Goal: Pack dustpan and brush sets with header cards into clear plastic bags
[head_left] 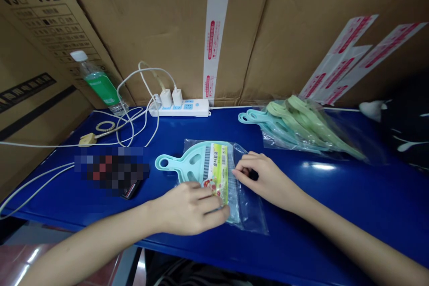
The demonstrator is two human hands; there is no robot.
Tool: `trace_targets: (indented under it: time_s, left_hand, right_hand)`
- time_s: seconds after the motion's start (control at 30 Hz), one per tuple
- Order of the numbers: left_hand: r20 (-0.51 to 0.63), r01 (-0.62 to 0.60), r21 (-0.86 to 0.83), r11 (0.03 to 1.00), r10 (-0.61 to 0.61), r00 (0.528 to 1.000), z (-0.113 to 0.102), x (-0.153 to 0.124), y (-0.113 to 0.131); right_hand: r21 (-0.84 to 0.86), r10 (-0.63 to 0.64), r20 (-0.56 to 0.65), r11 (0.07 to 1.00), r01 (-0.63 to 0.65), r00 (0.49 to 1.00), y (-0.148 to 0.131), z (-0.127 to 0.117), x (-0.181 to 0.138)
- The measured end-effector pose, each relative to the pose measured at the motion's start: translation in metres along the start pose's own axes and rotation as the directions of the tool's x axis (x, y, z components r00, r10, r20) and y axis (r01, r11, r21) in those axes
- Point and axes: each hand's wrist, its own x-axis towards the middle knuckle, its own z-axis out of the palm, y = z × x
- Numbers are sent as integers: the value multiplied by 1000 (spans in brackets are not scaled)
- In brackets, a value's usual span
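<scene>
A light-blue dustpan-and-brush set [192,163] lies flat on the blue table in a clear plastic bag [251,214], its handle to the left. A yellow-green and white paper label [219,165] crosses the brush bristles. My left hand [197,208] is closed over the near side of the set, fingers curled and fingertips partly hidden. At the bag's right edge, my right hand [261,174] has its fingers bent, with thumb and forefinger pinched by the plastic. Further back right lie several more bagged sets, light-blue ones [268,120] and green ones [301,118].
A white power strip [187,108] with plugged chargers and looping white cables stands by the cardboard wall [161,22]. A bottle with a green label [102,87] leans at the back left. Left of the set is a dark, pixelated object [114,170]. Dark fabric [407,120] sits far right.
</scene>
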Motion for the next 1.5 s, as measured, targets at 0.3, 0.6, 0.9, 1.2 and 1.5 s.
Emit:
trace_targets:
  time_s: [0.3, 0.6, 0.9, 1.2, 1.5]
  left_hand:
    - [-32, -1, 27, 1000, 1, 999, -1, -1, 0]
    - [-24, 12, 62, 998, -11, 1000, 0, -1, 0]
    - [-25, 10, 66, 998, -9, 1000, 1, 0, 0]
    - [-9, 5, 51, 999, -5, 1000, 0, -3, 3]
    - [-29, 4, 51, 999, -3, 1000, 3, -4, 5]
  right_hand:
    - [344, 25, 68, 938, -47, 997, 2, -7, 0]
    - [-120, -25, 89, 992, 36, 996, -8, 11, -4]
    - [126, 55, 9, 990, -55, 998, -1, 5, -1]
    - [-27, -36, -167, 999, 32, 985, 7, -50, 10]
    - [-68, -163, -380, 987, 148, 911, -21, -52, 83]
